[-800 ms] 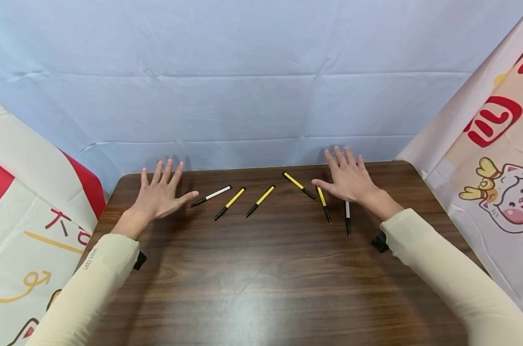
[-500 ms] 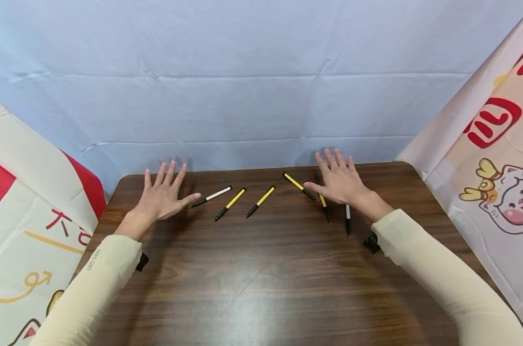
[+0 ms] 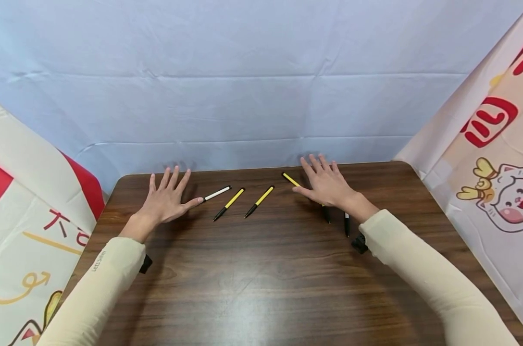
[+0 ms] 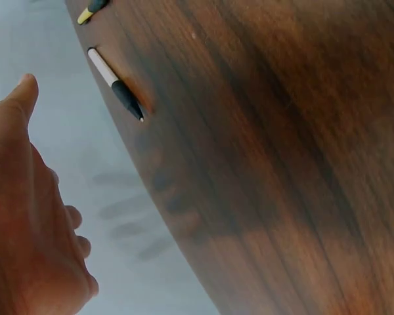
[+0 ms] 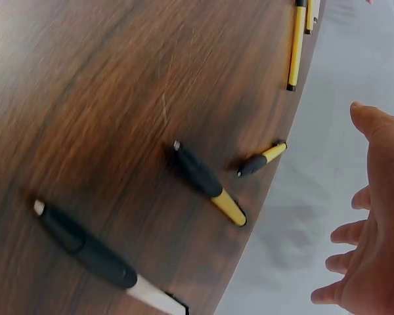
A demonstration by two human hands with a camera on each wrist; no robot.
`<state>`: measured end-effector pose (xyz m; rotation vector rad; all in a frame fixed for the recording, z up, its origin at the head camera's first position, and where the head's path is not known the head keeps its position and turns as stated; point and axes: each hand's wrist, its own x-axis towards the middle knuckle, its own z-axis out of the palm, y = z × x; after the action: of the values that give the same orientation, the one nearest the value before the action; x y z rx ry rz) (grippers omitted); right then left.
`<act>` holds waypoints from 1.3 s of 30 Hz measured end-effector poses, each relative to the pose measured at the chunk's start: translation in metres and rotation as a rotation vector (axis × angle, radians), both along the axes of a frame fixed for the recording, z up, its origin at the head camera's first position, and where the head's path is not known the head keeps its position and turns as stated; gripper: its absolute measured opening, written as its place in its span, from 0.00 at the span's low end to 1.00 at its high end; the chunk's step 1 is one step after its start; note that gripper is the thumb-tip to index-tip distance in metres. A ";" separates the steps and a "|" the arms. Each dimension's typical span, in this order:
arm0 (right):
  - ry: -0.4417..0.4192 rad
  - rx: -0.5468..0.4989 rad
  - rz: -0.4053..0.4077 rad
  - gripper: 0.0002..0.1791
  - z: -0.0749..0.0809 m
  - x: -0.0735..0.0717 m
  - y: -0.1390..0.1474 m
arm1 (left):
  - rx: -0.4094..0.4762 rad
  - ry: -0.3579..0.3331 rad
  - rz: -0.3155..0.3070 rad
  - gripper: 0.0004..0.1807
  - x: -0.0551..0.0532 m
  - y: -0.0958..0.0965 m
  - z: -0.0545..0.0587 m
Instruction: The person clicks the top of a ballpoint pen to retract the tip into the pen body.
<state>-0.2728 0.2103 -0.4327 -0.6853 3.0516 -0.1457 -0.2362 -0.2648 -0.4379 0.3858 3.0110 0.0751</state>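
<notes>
My left hand [image 3: 168, 199] hovers with spread fingers over the far left of the table, its thumb tip overlapping a white pen with a black grip [image 3: 218, 193]. The left wrist view shows that white pen [image 4: 105, 68] apart from the hand [image 4: 26, 216]. My right hand [image 3: 328, 187], fingers spread and holding nothing, is above a yellow pen [image 3: 290, 179], a second yellow pen [image 3: 326, 215] and a white pen [image 3: 347, 224], partly hiding them. All three lie uncovered in the right wrist view, beside the hand [image 5: 381, 223]. Between the hands lie two yellow pens, one left [image 3: 229, 204] and one right [image 3: 259, 202].
The brown wooden table [image 3: 244, 278] has its far edge against a pale cloth backdrop [image 3: 244, 105]. Printed cloths hang at the left [image 3: 10, 230] and right [image 3: 495, 202]. Both forearms wear cream sleeves [image 3: 421, 269].
My right hand has moved left and slightly nearer, now covering more of the right-hand pens. My left hand has shifted a little right and nearer, its thumb now over the white pen. The pens stay put.
</notes>
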 end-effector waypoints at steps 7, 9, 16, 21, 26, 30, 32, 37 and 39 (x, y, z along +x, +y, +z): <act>-0.001 -0.016 0.047 0.54 -0.003 -0.002 -0.013 | 0.037 -0.017 -0.019 0.55 -0.001 0.003 -0.006; 0.013 -0.020 0.074 0.52 -0.004 -0.003 -0.017 | 0.052 -0.021 -0.028 0.55 -0.002 0.003 -0.008; 0.073 -0.057 0.171 0.49 -0.015 -0.004 -0.032 | 0.074 -0.030 -0.053 0.54 -0.002 0.006 -0.012; 0.086 -0.097 0.192 0.47 -0.019 -0.004 -0.045 | 0.105 -0.068 -0.060 0.53 0.000 0.007 -0.016; 0.076 -0.140 0.209 0.45 -0.020 -0.004 -0.059 | 0.126 -0.100 -0.065 0.53 0.001 0.008 -0.017; 0.045 -0.179 0.215 0.45 -0.019 -0.003 -0.069 | 0.125 -0.096 -0.078 0.53 0.000 0.008 -0.019; 0.019 -0.200 0.211 0.45 -0.019 -0.002 -0.074 | 0.134 -0.090 -0.085 0.53 -0.001 0.009 -0.020; -0.041 -0.272 0.206 0.44 -0.020 -0.001 -0.084 | 0.185 -0.080 -0.091 0.53 -0.002 0.013 -0.021; -0.057 -0.302 0.210 0.44 -0.021 -0.002 -0.086 | 0.213 -0.089 -0.085 0.52 -0.002 0.015 -0.022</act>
<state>-0.2743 0.1239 -0.4537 -0.9900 2.9061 -0.6196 -0.2386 -0.2503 -0.4598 0.5137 2.9019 0.3977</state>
